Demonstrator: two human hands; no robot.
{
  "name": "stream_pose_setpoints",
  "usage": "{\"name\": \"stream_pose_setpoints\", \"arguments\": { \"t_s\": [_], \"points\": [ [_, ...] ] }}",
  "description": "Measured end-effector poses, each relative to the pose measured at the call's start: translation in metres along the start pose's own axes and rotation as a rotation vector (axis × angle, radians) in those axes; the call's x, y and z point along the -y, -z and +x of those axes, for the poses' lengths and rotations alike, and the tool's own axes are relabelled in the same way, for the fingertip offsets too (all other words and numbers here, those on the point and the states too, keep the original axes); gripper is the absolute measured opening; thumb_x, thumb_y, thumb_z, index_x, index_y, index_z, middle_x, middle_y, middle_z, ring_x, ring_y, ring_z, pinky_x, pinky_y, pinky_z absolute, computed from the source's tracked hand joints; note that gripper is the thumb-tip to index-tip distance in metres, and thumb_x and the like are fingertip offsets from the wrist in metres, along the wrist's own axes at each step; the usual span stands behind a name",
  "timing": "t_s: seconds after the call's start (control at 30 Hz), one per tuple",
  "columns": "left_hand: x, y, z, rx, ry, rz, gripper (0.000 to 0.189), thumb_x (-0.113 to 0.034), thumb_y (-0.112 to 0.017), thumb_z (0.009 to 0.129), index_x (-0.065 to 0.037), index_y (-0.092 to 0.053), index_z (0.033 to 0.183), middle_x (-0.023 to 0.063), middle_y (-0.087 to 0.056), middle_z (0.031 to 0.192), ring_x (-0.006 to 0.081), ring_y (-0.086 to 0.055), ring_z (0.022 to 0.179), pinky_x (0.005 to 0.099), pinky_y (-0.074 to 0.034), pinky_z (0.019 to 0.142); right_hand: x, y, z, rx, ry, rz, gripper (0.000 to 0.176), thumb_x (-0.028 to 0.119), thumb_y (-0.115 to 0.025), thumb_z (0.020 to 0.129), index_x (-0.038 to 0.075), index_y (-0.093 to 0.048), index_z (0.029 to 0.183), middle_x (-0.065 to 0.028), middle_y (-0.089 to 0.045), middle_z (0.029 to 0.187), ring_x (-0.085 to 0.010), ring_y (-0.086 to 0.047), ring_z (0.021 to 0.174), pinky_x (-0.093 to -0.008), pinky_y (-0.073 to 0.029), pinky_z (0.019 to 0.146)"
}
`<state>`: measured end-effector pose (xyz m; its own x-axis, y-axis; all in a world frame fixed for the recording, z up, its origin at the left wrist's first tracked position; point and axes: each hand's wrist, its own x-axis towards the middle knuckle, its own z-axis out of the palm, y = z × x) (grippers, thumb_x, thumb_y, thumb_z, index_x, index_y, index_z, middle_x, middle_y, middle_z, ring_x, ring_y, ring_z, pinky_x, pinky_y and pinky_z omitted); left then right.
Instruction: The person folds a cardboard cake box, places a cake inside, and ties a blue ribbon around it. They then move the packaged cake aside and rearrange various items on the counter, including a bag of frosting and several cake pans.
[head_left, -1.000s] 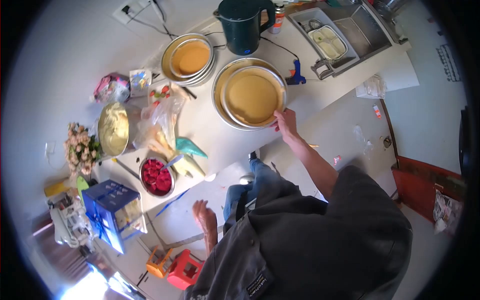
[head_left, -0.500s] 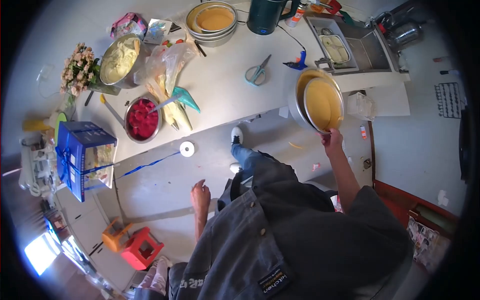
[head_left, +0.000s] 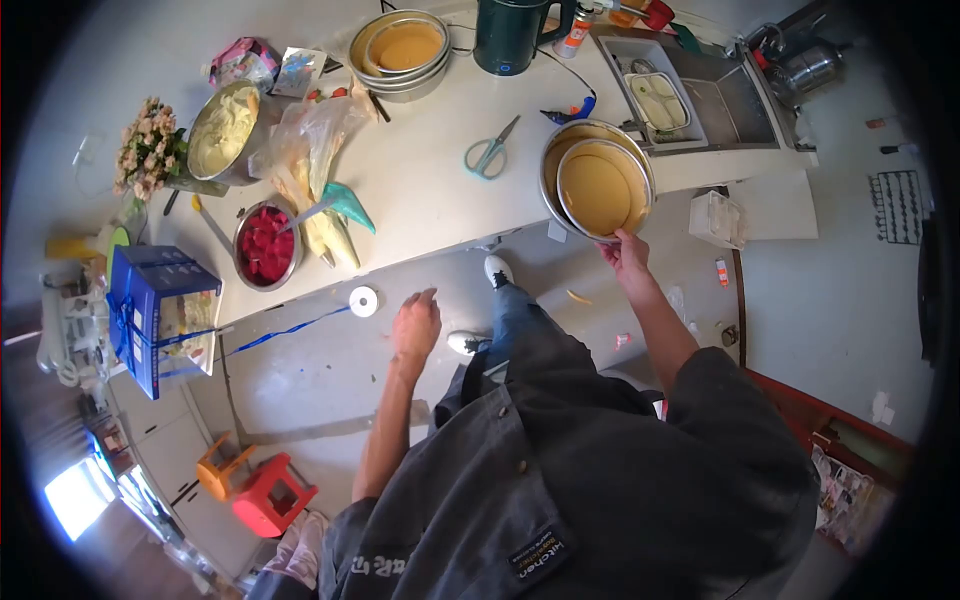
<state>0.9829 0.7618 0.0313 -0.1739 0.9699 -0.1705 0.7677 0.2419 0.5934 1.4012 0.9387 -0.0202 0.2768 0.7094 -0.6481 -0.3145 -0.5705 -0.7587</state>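
My right hand (head_left: 627,256) grips the near rim of a round metal cake pan (head_left: 646,170), its fingers closed on the edge. A smaller pan sits inside it, with a flat golden-brown sponge layer (head_left: 597,188) in it. The pans are over the counter's front edge near the sink. My left hand (head_left: 416,322) hangs in the air in front of the counter, touching nothing, with fingers loosely extended. Nearest to it is a white ribbon roll (head_left: 364,301) with a blue ribbon trailing to a blue box (head_left: 139,318). Teal-handled scissors (head_left: 488,156) lie left of the pans.
On the counter stand stacked pans (head_left: 402,85), a dark green kettle (head_left: 503,40), a bowl of cream (head_left: 224,133), a bowl of red fruit (head_left: 268,246) and piping bags (head_left: 320,215). A sink (head_left: 722,98) lies right. A red stool (head_left: 272,495) stands lower left.
My right hand has carried the pans left, further over the counter. My left hand has risen forward toward the counter. The view has shifted slightly.
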Motion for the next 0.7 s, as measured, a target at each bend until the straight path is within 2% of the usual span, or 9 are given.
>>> {"name": "stream_pose_setpoints", "arguments": {
  "t_s": [0.2, 0.3, 0.37, 0.5, 0.6, 0.7],
  "points": [
    [-0.062, -0.024, 0.156, -0.091, -0.096, 0.029, 0.019, -0.005, -0.06, 0.091, -0.003, -0.071, 0.106, 0.0194, -0.071, 0.103, 0.0401, -0.068, 0.098, 0.0484, -0.057, 0.085, 0.04, -0.014, 0.029, -0.067, -0.081, -0.103, 0.031, 0.023, -0.067, 0.097, -0.001, -0.062, 0.116, -0.0156, -0.072, 0.092, -0.0262, -0.074, 0.074, -0.0343, -0.057, 0.06],
    [-0.085, -0.048, 0.229, -0.144, -0.093, 0.01, 0.016, -0.004, -0.06, 0.089, -0.003, -0.068, 0.102, 0.0165, -0.069, 0.104, 0.037, -0.067, 0.102, 0.0469, -0.057, 0.086, 0.048, -0.021, 0.038, 0.016, -0.088, -0.152, 0.033, 0.025, -0.068, 0.098, 0.0, -0.062, 0.117, -0.0149, -0.072, 0.093, -0.0262, -0.075, 0.075, -0.0337, -0.056, 0.062],
    [-0.09, -0.065, 0.263, -0.111, -0.033, 0.039, 0.018, -0.009, -0.061, 0.091, -0.004, -0.069, 0.107, 0.0164, -0.07, 0.109, 0.038, -0.068, 0.099, 0.0476, -0.057, 0.085, 0.052, -0.037, 0.031, 0.053, -0.086, -0.133, 0.035, 0.029, -0.07, 0.099, 0.001, -0.062, 0.118, -0.0131, -0.071, 0.095, -0.0258, -0.075, 0.08, -0.0329, -0.056, 0.065],
    [-0.101, -0.074, 0.278, -0.031, 0.119, 0.059, 0.027, -0.022, -0.064, 0.092, -0.004, -0.068, 0.112, 0.0163, -0.07, 0.115, 0.0383, -0.07, 0.098, 0.0483, -0.058, 0.083, 0.07, -0.067, 0.025, 0.17, -0.092, -0.11, 0.043, 0.038, -0.072, 0.099, 0.003, -0.062, 0.121, -0.0105, -0.072, 0.105, -0.0233, -0.075, 0.091, -0.0311, -0.055, 0.071],
    [-0.11, -0.064, 0.276, 0.105, 0.262, 0.138, 0.036, -0.03, -0.065, 0.091, -0.002, -0.066, 0.114, 0.0193, -0.07, 0.112, 0.0391, -0.072, 0.097, 0.0496, -0.058, 0.082, 0.07, -0.062, 0.037, 0.292, -0.174, -0.169, 0.045, 0.037, -0.073, 0.097, 0.003, -0.062, 0.123, -0.0099, -0.072, 0.114, -0.0206, -0.073, 0.094, -0.0297, -0.054, 0.074],
    [-0.102, -0.071, 0.26, 0.139, 0.355, 0.162, 0.038, -0.03, -0.067, 0.088, 0.001, -0.067, 0.11, 0.0225, -0.071, 0.108, 0.0401, -0.072, 0.095, 0.0502, -0.058, 0.081, 0.079, -0.064, 0.031, 0.449, -0.199, -0.401, 0.052, 0.035, -0.073, 0.097, 0.001, -0.059, 0.133, -0.0104, -0.073, 0.118, -0.0175, -0.072, 0.091, -0.0291, -0.054, 0.075]
  ]
}}
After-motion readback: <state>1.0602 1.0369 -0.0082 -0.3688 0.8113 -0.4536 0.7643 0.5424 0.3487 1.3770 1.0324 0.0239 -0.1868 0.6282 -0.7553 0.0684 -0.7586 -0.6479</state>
